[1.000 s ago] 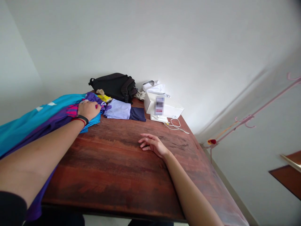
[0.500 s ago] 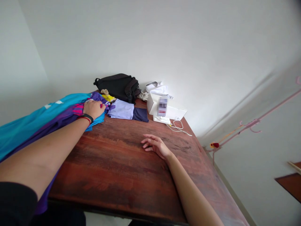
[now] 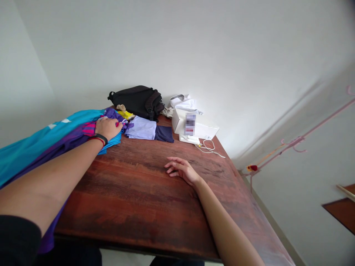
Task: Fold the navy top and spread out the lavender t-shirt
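My left hand is closed on a bunched blue and purple garment at the left side of the wooden table; a black band and a red string circle the wrist. The garment trails off the table's left edge under my forearm. My right hand rests on the bare tabletop near the middle, fingers stretched and slightly curled, holding nothing.
Beyond the left hand lie a folded lilac cloth and a navy cloth. A black backpack sits against the wall. A white box, a charger with white cable and a white bag occupy the far right corner.
Only the camera has shifted slightly; both hands stay where they were, the left still clutching the garment.
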A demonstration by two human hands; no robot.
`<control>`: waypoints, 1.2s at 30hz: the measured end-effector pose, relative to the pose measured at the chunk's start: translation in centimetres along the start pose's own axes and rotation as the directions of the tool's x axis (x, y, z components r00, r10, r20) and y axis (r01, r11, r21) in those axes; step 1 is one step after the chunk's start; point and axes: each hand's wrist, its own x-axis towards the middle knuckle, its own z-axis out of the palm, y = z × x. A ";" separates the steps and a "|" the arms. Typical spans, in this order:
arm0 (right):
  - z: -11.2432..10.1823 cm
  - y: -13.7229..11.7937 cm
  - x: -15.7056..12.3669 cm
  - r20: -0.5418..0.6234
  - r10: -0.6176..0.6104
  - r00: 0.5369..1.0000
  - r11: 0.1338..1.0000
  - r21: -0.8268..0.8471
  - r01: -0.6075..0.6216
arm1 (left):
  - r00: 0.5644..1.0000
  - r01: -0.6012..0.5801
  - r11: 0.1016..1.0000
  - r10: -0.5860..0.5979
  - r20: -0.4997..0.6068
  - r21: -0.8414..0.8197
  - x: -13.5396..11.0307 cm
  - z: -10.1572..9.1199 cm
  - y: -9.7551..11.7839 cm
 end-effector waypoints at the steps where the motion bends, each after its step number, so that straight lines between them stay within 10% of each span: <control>1: 0.0 0.0 0.0 0.001 -0.001 1.000 1.000 -0.001 0.001 | 1.000 0.001 1.000 -0.001 0.002 -0.004 0.0 0.0 0.0; 12: -0.1 0.2 0.2 0.001 0.000 1.000 1.000 -0.003 0.000 | 0.985 -0.024 1.000 0.022 -0.169 -0.013 -0.4 -0.9 1.5; 20: -0.1 0.0 0.4 0.014 0.002 1.000 0.999 0.037 -0.003 | 0.785 -0.617 0.786 0.618 0.043 -0.034 -2.6 0.1 8.7; 28: -0.3 0.0 0.7 0.025 0.005 1.000 0.997 0.080 -0.007 | 0.883 -0.428 0.903 0.411 0.225 0.028 -2.2 3.1 11.5; 36: -0.7 0.1 1.0 0.069 -0.004 0.998 0.986 0.167 -0.008 | 0.844 -0.496 0.863 0.455 0.283 0.092 -0.6 3.5 10.3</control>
